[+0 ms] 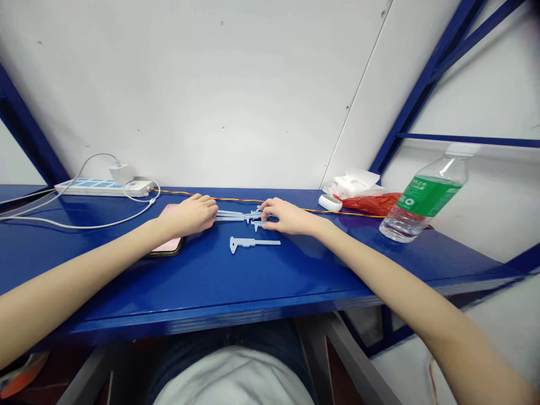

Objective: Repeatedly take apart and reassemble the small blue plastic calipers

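Several pale blue plastic calipers lie in a small bunch on the blue shelf. My left hand is closed, its fingertips on the left ends of the bunch. My right hand is closed too, pinching the jaw end of the bunch. One more caliper lies alone just in front of both hands, touched by neither. A phone in a pink case lies under my left wrist.
A white power strip with a charger and white cable sits at the back left. A red-and-yellow wire runs along the wall. A water bottle, a red bag, tissues and a small white object stand at the right.
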{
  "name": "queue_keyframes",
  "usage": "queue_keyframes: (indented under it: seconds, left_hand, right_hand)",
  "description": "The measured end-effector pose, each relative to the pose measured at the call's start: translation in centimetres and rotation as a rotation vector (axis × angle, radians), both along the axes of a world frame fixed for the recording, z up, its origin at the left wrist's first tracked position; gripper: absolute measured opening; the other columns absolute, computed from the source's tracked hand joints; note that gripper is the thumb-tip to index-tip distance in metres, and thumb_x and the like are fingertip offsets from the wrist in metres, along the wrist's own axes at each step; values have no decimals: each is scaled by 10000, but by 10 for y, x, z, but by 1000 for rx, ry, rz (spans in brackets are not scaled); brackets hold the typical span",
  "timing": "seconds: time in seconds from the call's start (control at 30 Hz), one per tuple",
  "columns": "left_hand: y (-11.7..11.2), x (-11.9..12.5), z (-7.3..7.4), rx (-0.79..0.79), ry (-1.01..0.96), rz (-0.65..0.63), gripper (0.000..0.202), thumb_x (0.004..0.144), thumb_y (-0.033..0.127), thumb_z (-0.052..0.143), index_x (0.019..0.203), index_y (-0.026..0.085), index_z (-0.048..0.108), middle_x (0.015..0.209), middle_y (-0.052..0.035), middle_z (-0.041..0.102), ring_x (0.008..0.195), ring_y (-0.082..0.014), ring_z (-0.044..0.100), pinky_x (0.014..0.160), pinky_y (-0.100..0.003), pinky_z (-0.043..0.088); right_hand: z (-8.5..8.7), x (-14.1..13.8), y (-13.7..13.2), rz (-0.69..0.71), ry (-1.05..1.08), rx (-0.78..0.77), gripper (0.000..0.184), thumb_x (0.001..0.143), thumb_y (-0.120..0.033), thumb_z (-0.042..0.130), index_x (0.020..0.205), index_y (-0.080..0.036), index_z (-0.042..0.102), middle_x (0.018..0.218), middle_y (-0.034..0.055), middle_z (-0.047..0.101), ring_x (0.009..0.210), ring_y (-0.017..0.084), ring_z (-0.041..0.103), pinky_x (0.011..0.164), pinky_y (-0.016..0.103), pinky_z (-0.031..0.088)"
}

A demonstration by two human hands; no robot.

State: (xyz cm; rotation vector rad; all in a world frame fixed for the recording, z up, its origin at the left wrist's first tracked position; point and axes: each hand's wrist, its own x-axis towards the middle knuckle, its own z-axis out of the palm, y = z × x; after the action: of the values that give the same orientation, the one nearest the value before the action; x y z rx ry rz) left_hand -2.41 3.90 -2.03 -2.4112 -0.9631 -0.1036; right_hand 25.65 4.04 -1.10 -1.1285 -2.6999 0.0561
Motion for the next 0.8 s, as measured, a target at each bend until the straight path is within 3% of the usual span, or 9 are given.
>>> queue_keyframes:
  seconds: [0.17,0.47,0.8]
  left_hand:
    - [-7,-1,9,13,28,-32,149,860,215,472,796,163,596,867,-74,665,834,-209,597,761,-328,411]
    - [-15,1,14,146,-26,-134,186,880,221,442,791,160,594,786,-58,656,733,-187,585,724,-316,412]
    - [-15,-2,16,247,-66,-191,243,910,238,391,808,168,600,778,-51,653,736,-187,577,762,-326,428]
  right_hand:
    - [6,3,-7,98,41,-102,137,806,-339,601,770,-210,629,1195,60,592,1132,236,507,984,411,395]
    - [5,-6,-12,33,71,252,71,773,-210,618,836,-184,601,1127,83,623,1028,231,562,868,389,451]
    - [2,-2,-3,150,178,362,78,793,-221,618,850,-194,572,1100,75,630,1040,213,570,902,386,435]
